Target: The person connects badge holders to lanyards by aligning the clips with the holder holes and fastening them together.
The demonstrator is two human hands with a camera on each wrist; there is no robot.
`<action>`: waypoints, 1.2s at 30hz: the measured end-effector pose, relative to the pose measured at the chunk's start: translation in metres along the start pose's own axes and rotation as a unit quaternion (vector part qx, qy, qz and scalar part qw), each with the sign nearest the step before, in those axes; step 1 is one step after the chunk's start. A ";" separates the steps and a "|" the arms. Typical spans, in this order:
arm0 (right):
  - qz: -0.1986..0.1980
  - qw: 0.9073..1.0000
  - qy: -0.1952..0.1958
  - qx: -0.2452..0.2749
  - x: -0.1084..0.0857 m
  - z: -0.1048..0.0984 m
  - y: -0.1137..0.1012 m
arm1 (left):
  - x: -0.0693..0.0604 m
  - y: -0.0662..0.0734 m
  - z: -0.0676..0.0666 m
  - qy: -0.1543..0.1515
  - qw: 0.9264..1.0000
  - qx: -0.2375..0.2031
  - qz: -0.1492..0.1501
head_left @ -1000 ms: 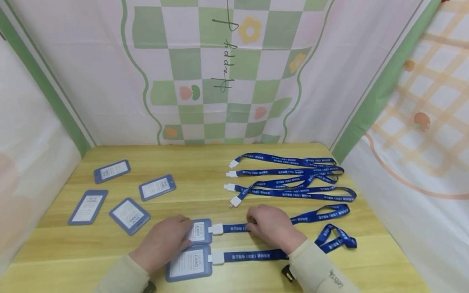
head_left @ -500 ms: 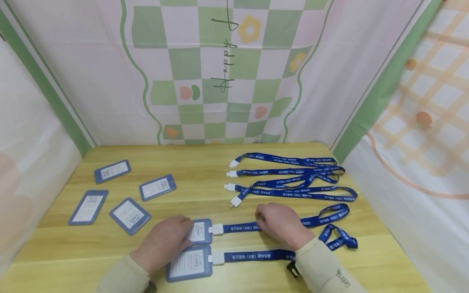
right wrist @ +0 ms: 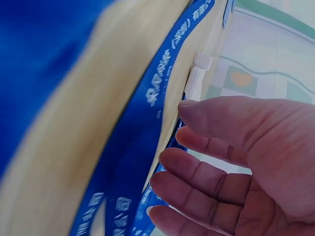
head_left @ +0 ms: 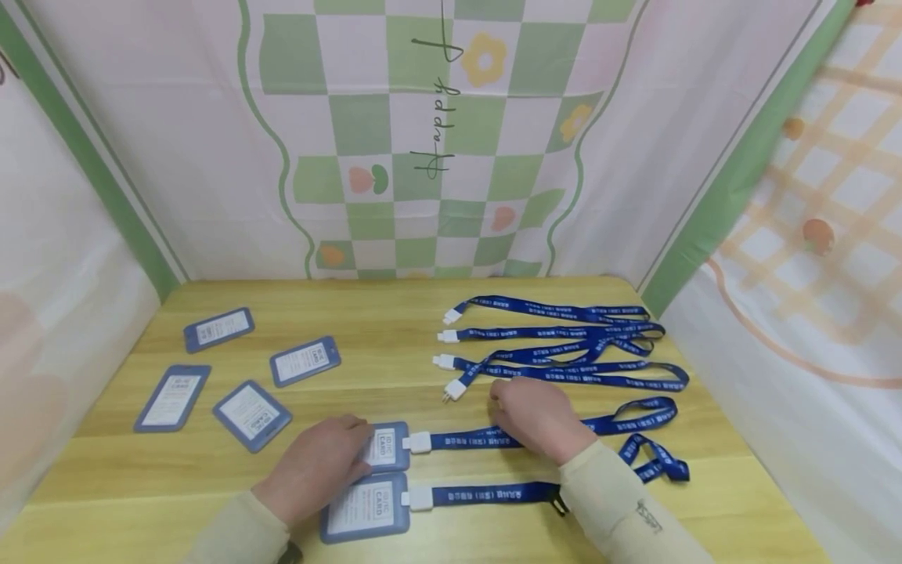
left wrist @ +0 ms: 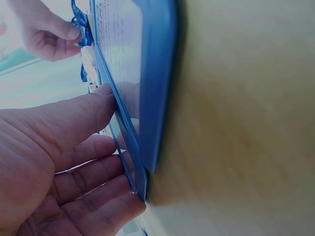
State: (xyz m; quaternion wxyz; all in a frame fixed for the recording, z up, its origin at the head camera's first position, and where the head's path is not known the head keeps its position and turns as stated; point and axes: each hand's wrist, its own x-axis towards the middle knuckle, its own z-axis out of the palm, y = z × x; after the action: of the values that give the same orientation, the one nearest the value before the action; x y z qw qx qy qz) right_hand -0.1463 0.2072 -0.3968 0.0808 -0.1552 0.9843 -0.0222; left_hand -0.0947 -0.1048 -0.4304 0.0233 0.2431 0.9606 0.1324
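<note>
My left hand (head_left: pixel 317 466) rests over a blue-framed ID badge holder (head_left: pixel 391 445), its thumb and fingers at the holder's two long edges. In the left wrist view the thumb (left wrist: pixel 101 101) touches one edge. A white buckle (head_left: pixel 420 442) joins this holder to a flat blue lanyard (head_left: pixel 465 441). Over that lanyard is my right hand (head_left: pixel 539 415), fingers loosely bent with nothing between them, as the right wrist view shows. Just in front lies a second badge holder (head_left: pixel 366 509) with its own blue lanyard (head_left: pixel 493 493), partly hidden by the right sleeve.
Several loose badge holders (head_left: pixel 251 415) lie on the table's left side. At the back right, several blue lanyards (head_left: pixel 557 333) are spread with white buckles (head_left: pixel 445 361) pointing left. A patterned curtain (head_left: pixel 416 211) hangs behind the wooden table (head_left: pixel 395 329).
My right hand has let go of the attached lanyard, slid right along it, then moved slightly away toward the loose lanyards. The left hand has stayed on the badge holder.
</note>
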 end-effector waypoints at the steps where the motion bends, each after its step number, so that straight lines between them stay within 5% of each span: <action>1: -0.002 1.000 0.000 -0.002 0.002 -0.001 -0.002 | 0.000 0.000 0.000 0.001 1.000 0.000 0.000; 14: -0.063 0.994 0.061 -0.057 0.031 0.000 -0.023 | 0.000 -0.001 0.002 0.006 1.000 0.000 0.002; 36: -0.067 0.997 -0.013 -0.047 0.053 0.002 -0.042 | -0.001 -0.001 0.003 0.005 1.000 -0.002 -0.008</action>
State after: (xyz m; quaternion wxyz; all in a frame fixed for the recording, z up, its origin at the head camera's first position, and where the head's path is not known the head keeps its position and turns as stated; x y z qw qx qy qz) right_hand -0.1834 0.1512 -0.4036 0.0845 -0.2246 0.9706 0.0211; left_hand -0.0944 -0.1055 -0.4338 0.0203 0.2343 0.9626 0.1348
